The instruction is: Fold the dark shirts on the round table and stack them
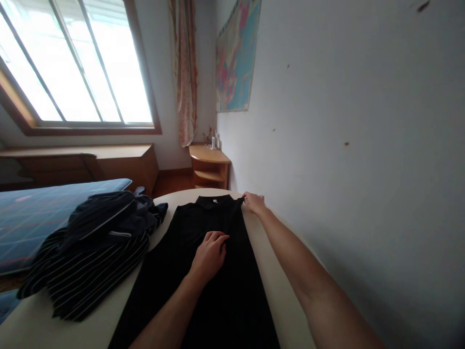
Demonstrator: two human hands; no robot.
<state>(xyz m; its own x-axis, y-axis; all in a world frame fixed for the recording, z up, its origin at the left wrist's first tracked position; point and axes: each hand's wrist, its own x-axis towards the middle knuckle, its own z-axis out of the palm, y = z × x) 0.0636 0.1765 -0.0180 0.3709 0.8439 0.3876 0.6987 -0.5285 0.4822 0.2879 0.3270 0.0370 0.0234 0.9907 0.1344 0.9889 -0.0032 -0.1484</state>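
Note:
A black collared garment [203,261] lies spread out on a pale table [290,286], its collar at the far end with a small white label inside. My right hand [253,202] pinches the garment's edge at the right shoulder, near the collar. Lower down, my left hand [210,252] rests on the middle of the garment, its fingers curled close to the cloth. Whether the left fingertips grip any fabric is hard to make out.
Dark clothes [98,247], some striped, are heaped at the table's left. Beyond them is a blue checked mattress [47,208]. A corner shelf [210,155] stands past the table's far end. A white wall [345,184] runs along the right.

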